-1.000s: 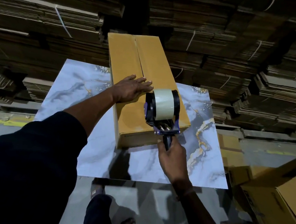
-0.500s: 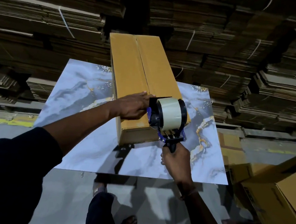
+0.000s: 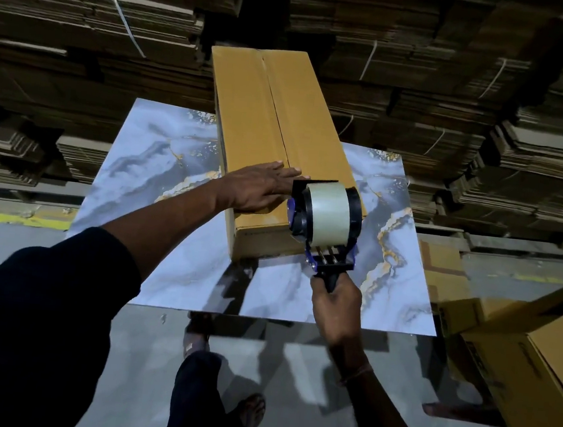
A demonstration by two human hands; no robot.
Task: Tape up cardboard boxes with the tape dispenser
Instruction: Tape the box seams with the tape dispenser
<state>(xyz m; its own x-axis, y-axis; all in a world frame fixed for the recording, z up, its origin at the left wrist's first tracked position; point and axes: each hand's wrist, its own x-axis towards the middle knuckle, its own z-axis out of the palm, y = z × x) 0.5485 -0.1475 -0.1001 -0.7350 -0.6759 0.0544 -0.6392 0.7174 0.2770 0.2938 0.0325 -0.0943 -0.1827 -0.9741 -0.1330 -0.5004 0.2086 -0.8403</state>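
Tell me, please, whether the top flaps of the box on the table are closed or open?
Closed: the two flaps of the box lie flat, meeting along the centre seam, with the left hand pressing them.

counted one long cardboard box (image 3: 275,123) lying closed on one marble-patterned tabletop (image 3: 160,167). counted one tape dispenser (image 3: 323,224) carrying one roll of tape (image 3: 328,217) at the box's near end. counted two hands: left hand (image 3: 258,190) and right hand (image 3: 336,304). counted two more made-up boxes (image 3: 529,371) at near right, perhaps another behind them, too cut off to tell. saw many strapped bundles of flat cardboard (image 3: 85,22) far behind, too many to number.
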